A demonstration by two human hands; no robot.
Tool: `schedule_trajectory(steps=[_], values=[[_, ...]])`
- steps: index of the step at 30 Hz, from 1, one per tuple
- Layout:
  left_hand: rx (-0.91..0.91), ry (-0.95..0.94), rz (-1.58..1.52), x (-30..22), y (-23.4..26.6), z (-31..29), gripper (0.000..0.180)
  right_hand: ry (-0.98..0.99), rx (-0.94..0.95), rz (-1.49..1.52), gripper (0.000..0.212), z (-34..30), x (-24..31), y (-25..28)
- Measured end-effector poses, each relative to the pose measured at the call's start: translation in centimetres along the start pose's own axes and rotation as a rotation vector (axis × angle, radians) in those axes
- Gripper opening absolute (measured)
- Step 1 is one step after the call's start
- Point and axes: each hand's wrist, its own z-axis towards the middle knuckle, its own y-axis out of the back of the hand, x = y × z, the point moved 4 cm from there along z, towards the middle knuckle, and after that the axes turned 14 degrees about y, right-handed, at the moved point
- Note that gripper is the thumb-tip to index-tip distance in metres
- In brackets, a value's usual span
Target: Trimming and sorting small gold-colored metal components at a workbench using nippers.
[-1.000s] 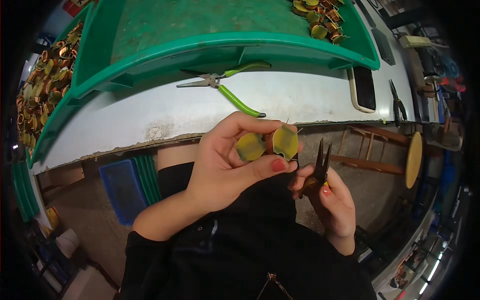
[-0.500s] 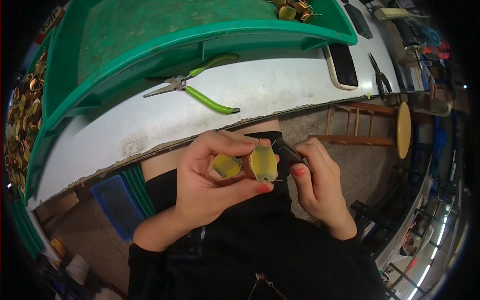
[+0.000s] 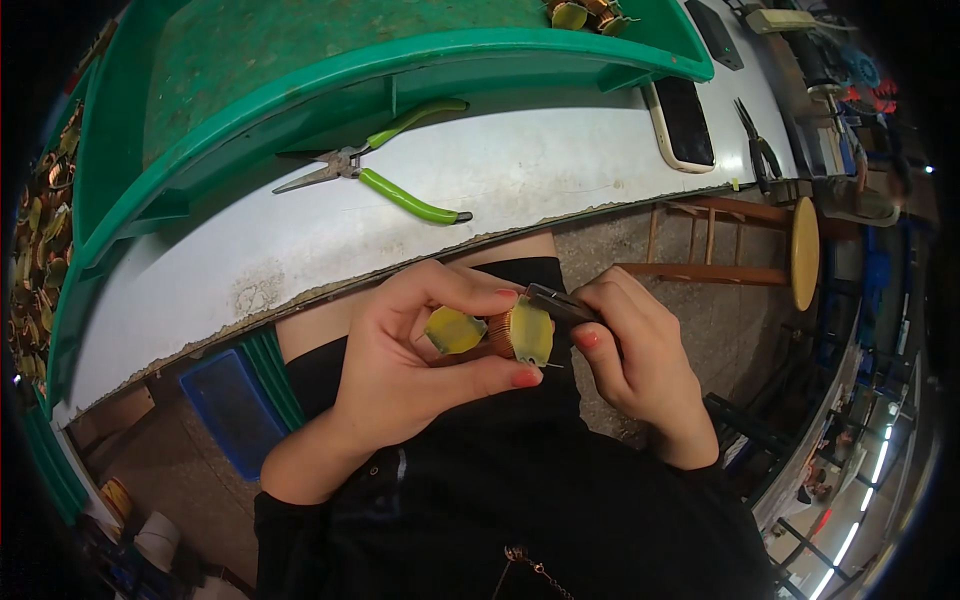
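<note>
Two copper-wound coils with yellow end plates are in my left hand (image 3: 385,355), held above my lap. Its thumb and index finger pinch the outer coil (image 3: 530,333), from which thin wire leads stick out. The other coil (image 3: 455,331) lies deeper, against the palm and curled fingers. My right hand (image 3: 645,360) is closed round a dark, narrow metal tool (image 3: 560,305), whose exact kind I cannot make out. The tool's tip meets the upper edge of the outer coil, near a lead. Part of the tool is hidden by my right fingers.
On the white tabletop (image 3: 560,150) lie green-handled pliers (image 3: 345,163), a phone (image 3: 684,125) and black-handled pliers (image 3: 758,150). A green tray (image 3: 400,55) holds several coils (image 3: 585,15); more fill a container (image 3: 45,230) at far left. A wooden stool (image 3: 803,255) and blue crate (image 3: 232,415) stand below.
My right hand has brought the dark tool leftward, so its tip now overlaps the outer coil's upper edge. The left hand has tilted that coil slightly, showing more of its copper winding.
</note>
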Motion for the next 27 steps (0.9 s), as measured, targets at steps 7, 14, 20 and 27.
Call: schedule_trajectory(steps=[7,14,20,27], values=[[0.029,0.024,0.073,-0.33,0.3,0.26,0.04,0.072,0.008,-0.022,0.015,0.01,-0.52,0.11],[0.049,0.062,0.126,-0.63,0.11,0.32,0.039,0.134,0.011,-0.057,0.017,-0.16,-0.76,-0.01],[0.047,-0.004,0.162,-0.52,-0.22,0.41,0.038,0.165,-0.046,-0.169,0.019,-0.41,-0.76,-0.43],[-0.033,-0.116,0.213,0.17,-0.39,0.39,0.039,0.193,-0.098,-0.367,0.02,-0.71,-0.65,-0.78]])
